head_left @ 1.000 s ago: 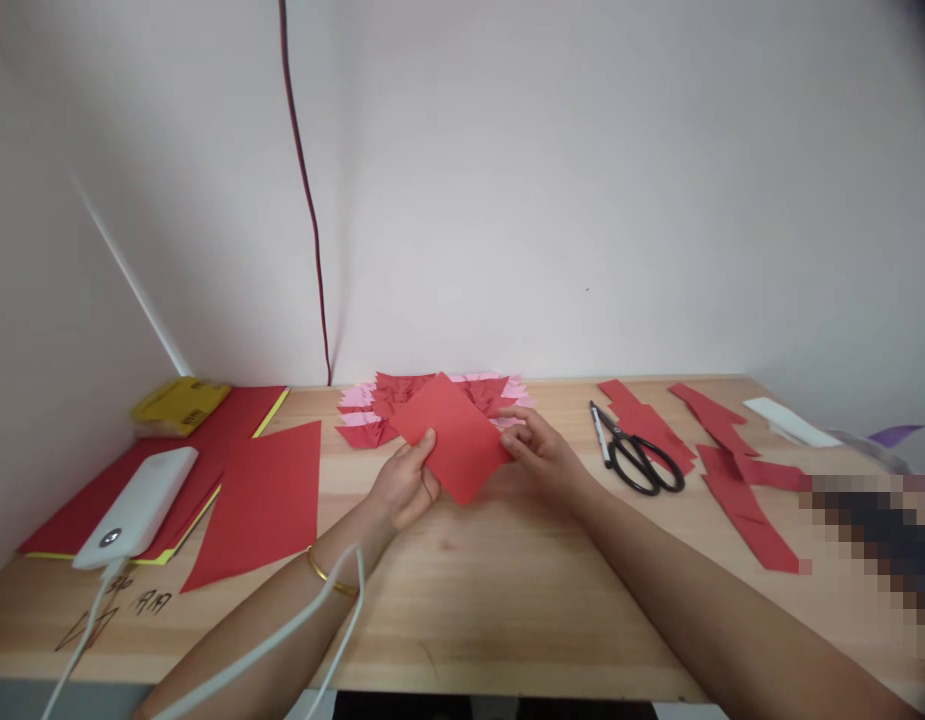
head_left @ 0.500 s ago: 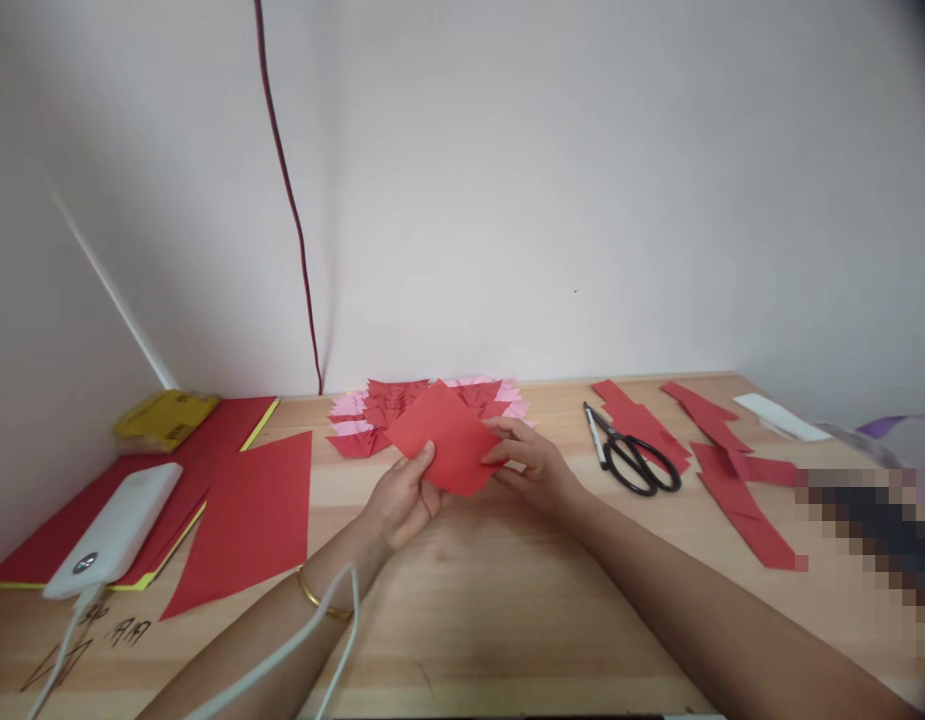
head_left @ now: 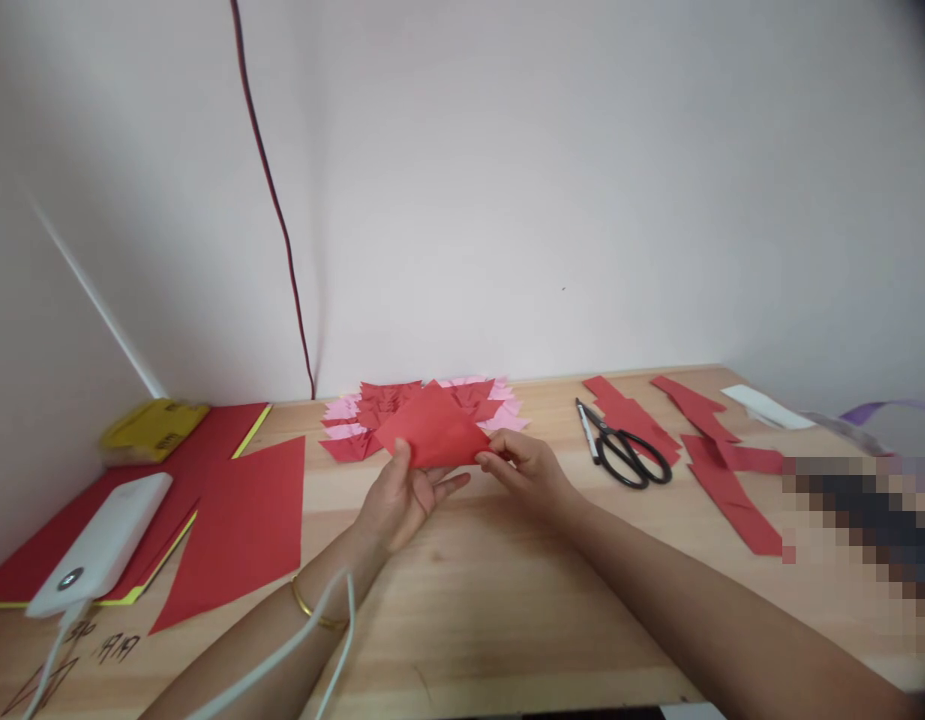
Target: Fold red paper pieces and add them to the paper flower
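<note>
A red paper square [head_left: 432, 432] is held just above the wooden table [head_left: 507, 600], tilted almost flat. My left hand [head_left: 403, 495] supports its left corner with the thumb on top and fingers stretched beneath. My right hand [head_left: 527, 468] pinches its right corner. Right behind the square lies a fan-shaped pile of folded red and pink paper pieces [head_left: 372, 410].
Black scissors [head_left: 623, 450] and several red paper strips [head_left: 721, 480] lie at the right. Red sheets [head_left: 237, 520], a white power bank [head_left: 94, 545] with its cable and a yellow object [head_left: 151, 428] are at the left. A wall stands close behind.
The red square has tipped from facing me to nearly flat, and both hands have lowered slightly. The view has shifted a little.
</note>
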`<state>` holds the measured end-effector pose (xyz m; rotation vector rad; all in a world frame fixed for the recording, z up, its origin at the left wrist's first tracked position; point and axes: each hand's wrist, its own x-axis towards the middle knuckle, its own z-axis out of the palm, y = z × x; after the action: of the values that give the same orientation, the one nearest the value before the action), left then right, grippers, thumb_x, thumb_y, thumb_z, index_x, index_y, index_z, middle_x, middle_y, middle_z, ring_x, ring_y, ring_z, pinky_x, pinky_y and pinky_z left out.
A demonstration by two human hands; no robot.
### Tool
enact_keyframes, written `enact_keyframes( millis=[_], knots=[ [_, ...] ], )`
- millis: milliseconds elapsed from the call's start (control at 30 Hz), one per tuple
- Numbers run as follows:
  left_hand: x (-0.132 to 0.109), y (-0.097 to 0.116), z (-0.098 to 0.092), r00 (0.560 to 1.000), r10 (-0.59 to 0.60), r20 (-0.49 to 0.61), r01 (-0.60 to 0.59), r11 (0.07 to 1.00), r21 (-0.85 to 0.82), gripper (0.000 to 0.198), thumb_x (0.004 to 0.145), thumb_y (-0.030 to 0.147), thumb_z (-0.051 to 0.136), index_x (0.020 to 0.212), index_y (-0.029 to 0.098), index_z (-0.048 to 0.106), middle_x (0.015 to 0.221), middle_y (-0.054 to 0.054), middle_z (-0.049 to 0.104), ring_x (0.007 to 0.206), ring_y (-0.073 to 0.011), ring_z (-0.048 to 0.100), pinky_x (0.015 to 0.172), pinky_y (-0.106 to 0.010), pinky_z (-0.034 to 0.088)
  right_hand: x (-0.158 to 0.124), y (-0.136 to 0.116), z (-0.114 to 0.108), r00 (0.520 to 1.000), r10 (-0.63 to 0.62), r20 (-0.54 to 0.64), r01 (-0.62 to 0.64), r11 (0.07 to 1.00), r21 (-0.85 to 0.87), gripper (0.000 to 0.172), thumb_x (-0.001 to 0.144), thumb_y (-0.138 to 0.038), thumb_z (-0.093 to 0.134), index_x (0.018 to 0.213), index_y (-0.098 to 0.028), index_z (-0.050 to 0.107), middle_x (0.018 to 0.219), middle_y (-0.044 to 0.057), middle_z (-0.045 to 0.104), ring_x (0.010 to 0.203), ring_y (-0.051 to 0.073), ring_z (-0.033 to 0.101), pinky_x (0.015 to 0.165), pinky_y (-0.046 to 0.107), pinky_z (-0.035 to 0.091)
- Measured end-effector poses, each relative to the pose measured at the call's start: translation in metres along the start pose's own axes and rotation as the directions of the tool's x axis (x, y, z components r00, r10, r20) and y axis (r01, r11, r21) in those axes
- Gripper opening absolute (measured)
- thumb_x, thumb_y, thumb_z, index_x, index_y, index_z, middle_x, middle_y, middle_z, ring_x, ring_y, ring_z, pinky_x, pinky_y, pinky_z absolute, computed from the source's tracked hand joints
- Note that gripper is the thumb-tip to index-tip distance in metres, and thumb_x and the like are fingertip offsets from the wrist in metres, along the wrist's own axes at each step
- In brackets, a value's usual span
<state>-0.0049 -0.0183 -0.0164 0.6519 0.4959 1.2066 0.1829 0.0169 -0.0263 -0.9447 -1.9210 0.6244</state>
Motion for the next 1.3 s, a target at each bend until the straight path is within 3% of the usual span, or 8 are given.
enact_keyframes(
  millis=[167,300,433,533,633,800,933,1300],
  knots=[
    [-0.001,-0.007,0.000,0.989,0.135,-0.064,-0.124,0.981,0.152,0.049,0.071,0.015,0.070,0.117,0.022,0.055,0.106,-0.007,0.068,0.101,-0.0234,0.062,0.093,-0.044,0.046,-0.003,-0.005,0.002,0.999,0.033,-0.013,-0.033,0.999,-0.003,0.023,0.083,-0.034,0.055,0.066,-0.018,0.051,0.062,0.000,0.057,0.057,0.011,0.047,0.055,0.023,0.035],
    [0.000,-0.007,0.001,0.983,0.128,-0.130,-0.108,0.982,0.152,0.041,0.072,0.016,0.068,0.112,0.021,0.057,0.099,-0.006,0.070,0.091,-0.0211,0.065,0.087,-0.043,0.051,-0.004,-0.005,0.007,0.995,0.101,-0.009,-0.098,0.977,0.187,0.018,0.080,-0.035,0.059,0.084,-0.020,0.051,0.070,0.000,0.059,0.060,0.011,0.052,0.056,0.023,0.039],
    [0.001,-0.006,-0.001,0.984,0.096,-0.152,-0.074,0.987,0.143,0.033,0.073,0.016,0.068,0.105,0.018,0.060,0.093,-0.006,0.071,0.082,-0.0191,0.067,0.082,-0.040,0.053,-0.004,-0.005,0.008,0.987,0.143,0.070,-0.158,0.932,0.325,0.030,0.081,-0.036,0.058,0.106,-0.020,0.051,0.071,-0.001,0.059,0.060,0.011,0.054,0.057,0.023,0.042],
    [0.002,-0.006,-0.004,0.983,0.087,-0.162,-0.061,0.985,0.159,0.024,0.073,0.018,0.068,0.097,0.015,0.062,0.090,-0.006,0.071,0.077,-0.0179,0.067,0.079,-0.039,0.054,-0.003,-0.007,0.007,0.981,0.150,0.124,-0.178,0.950,0.257,0.020,0.083,-0.038,0.054,0.087,-0.018,0.058,0.067,0.000,0.058,0.059,0.011,0.052,0.055,0.023,0.039],
    [0.002,-0.006,-0.004,0.983,0.081,-0.167,-0.052,0.984,0.171,0.022,0.073,0.020,0.069,0.093,0.014,0.063,0.087,-0.006,0.071,0.075,-0.0182,0.068,0.078,-0.038,0.055,-0.003,-0.010,0.006,0.977,0.174,0.122,-0.197,0.958,0.207,0.025,0.084,-0.039,0.052,0.072,-0.017,0.057,0.064,0.000,0.057,0.058,0.011,0.050,0.054,0.022,0.038],
    [0.001,-0.008,-0.001,0.980,0.088,-0.176,-0.053,0.979,0.195,0.028,0.067,0.016,0.073,0.094,0.013,0.064,0.093,-0.008,0.071,0.082,-0.0210,0.067,0.075,-0.036,0.054,-0.003,-0.015,0.007,0.970,0.217,0.111,-0.236,0.948,0.213,0.024,0.083,-0.038,0.054,0.072,-0.017,0.056,0.062,0.000,0.056,0.057,0.010,0.049,0.053,0.022,0.037],
    [0.002,-0.009,-0.001,0.972,0.083,-0.221,-0.032,0.974,0.223,0.027,0.064,0.018,0.075,0.088,0.012,0.066,0.086,-0.007,0.071,0.074,-0.0183,0.066,0.070,-0.032,0.054,-0.003,-0.016,0.009,0.968,0.211,0.136,-0.236,0.949,0.208,0.026,0.083,-0.039,0.053,0.072,-0.017,0.057,0.061,0.000,0.056,0.057,0.011,0.049,0.053,0.022,0.037],
    [0.003,-0.008,-0.003,0.967,0.098,-0.234,-0.043,0.972,0.232,0.024,0.066,0.019,0.073,0.088,0.013,0.065,0.084,-0.007,0.071,0.073,-0.0178,0.066,0.068,-0.031,0.053,-0.005,-0.019,0.011,0.958,0.238,0.157,-0.269,0.940,0.212,0.028,0.083,-0.039,0.052,0.068,-0.016,0.055,0.061,-0.001,0.054,0.057,0.010,0.047,0.054,0.023,0.036]
  ],
)
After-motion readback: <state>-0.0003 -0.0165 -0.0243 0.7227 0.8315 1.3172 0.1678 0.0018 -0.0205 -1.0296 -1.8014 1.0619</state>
